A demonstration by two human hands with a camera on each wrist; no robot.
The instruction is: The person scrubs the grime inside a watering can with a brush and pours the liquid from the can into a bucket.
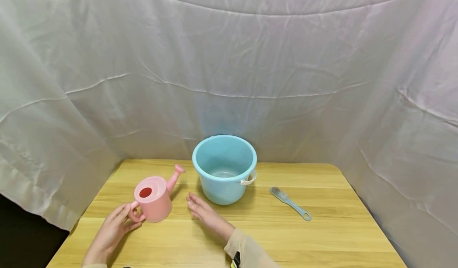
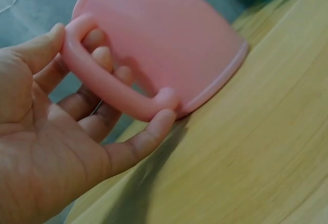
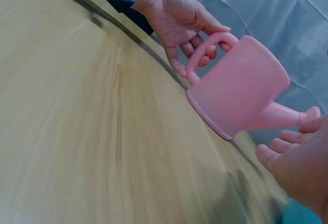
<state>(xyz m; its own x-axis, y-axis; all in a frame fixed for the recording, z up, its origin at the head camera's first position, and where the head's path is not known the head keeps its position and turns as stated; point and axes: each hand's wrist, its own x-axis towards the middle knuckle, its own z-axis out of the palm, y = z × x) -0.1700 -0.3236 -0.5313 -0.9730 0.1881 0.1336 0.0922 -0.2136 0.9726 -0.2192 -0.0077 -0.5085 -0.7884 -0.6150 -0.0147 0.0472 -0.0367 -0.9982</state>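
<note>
A pink watering can point(image 1: 157, 204) stands at the left of the table, its spout pointing right toward the bucket. My left hand point(image 1: 111, 229) holds it by the handle point(image 2: 105, 78), with several fingers reaching through the loop and the thumb at its upper end. The little finger touches the handle's lower end in the left wrist view. My right hand point(image 1: 207, 216) is held with fingers extended, between the can and the light blue bucket point(image 1: 223, 192), and grips nothing. In the right wrist view, those fingers point(image 3: 289, 144) appear just below the can's spout point(image 3: 279, 115).
The bucket, with a white handle point(image 1: 249, 178), stands at the back middle of the wooden table point(image 1: 322, 244). A blue-grey brush point(image 1: 290, 203) lies to its right, bristles toward the bucket. Grey cloth point(image 1: 229, 61) hangs behind and at both sides.
</note>
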